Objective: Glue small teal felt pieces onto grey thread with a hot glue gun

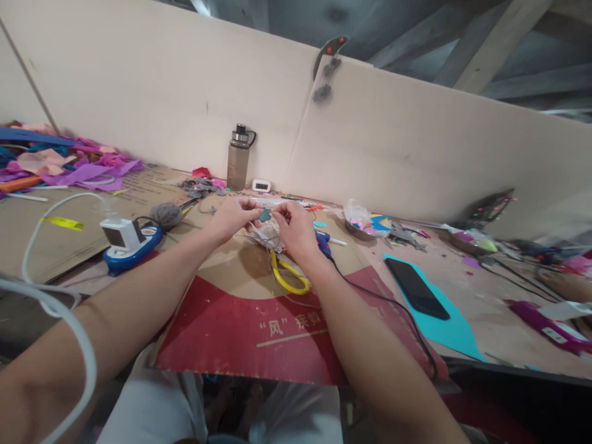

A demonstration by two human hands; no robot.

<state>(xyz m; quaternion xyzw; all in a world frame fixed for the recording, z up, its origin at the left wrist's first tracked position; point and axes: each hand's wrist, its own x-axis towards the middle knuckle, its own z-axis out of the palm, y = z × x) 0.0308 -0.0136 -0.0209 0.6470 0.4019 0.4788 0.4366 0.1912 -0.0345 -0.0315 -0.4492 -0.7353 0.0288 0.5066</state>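
Note:
My left hand [239, 216] pinches a small teal-green piece [265, 214], perhaps felt or paper, in front of me. Close beside it, my right hand [298, 229] has its fingers pressed together; what they grip, if anything, is too small to tell. Below both hands lies a whitish, bag-like bundle [268, 237], partly covered by them. Yellow-handled scissors [292, 279] rest on the cardboard [240, 333] under my wrists. A blue tool with a black cord [322, 242], which looks like a glue gun, lies just behind my right wrist.
To the left are a blue power strip [132, 250] with a white plug, grey yarn [166, 214] and a coloured scrap pile [60, 157]. A bottle [237, 160] and small clock [261, 185] stand by the partition. On the right lie a phone [416, 287] and a bowl [361, 229].

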